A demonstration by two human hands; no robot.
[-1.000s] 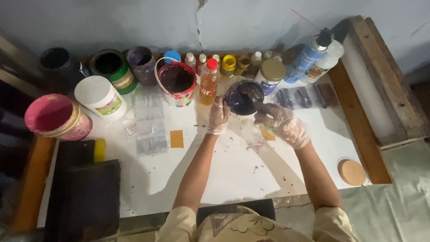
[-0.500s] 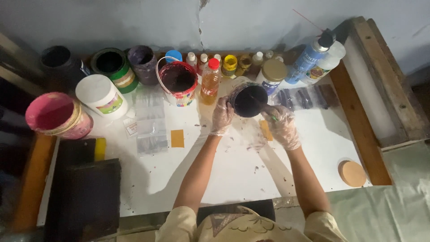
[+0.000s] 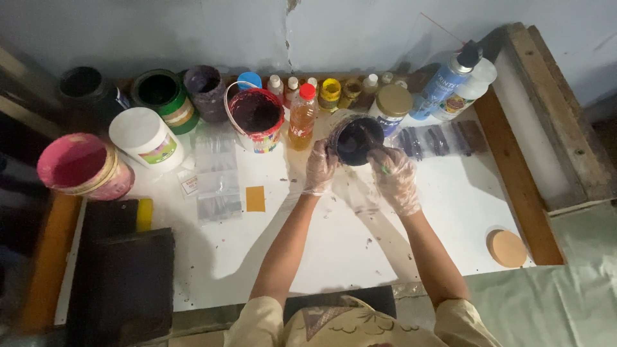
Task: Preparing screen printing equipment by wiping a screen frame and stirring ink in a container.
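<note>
Both my hands wear thin clear plastic gloves. My left hand (image 3: 319, 166) grips the left side of a small round jar (image 3: 355, 139) filled with dark, almost black paste, holding it just above the white table (image 3: 334, 250). My right hand (image 3: 393, 178) is at the jar's right rim, pinching a small thin green-tipped tool over the opening. The jar sits in front of a row of small bottles at the table's back.
Behind stand a red-rimmed tub of dark paint (image 3: 256, 117), an orange bottle (image 3: 302, 117), a gold-lidded jar (image 3: 391, 106) and a blue squeeze bottle (image 3: 448, 78). On the left are a white tub (image 3: 146, 137), pink tub (image 3: 82, 166), small plastic bags (image 3: 217, 183). A round wooden lid (image 3: 507, 248) lies right.
The jar and both hands have shifted slightly right and nearer to me. My right hand has moved from beside the jar up to its rim.
</note>
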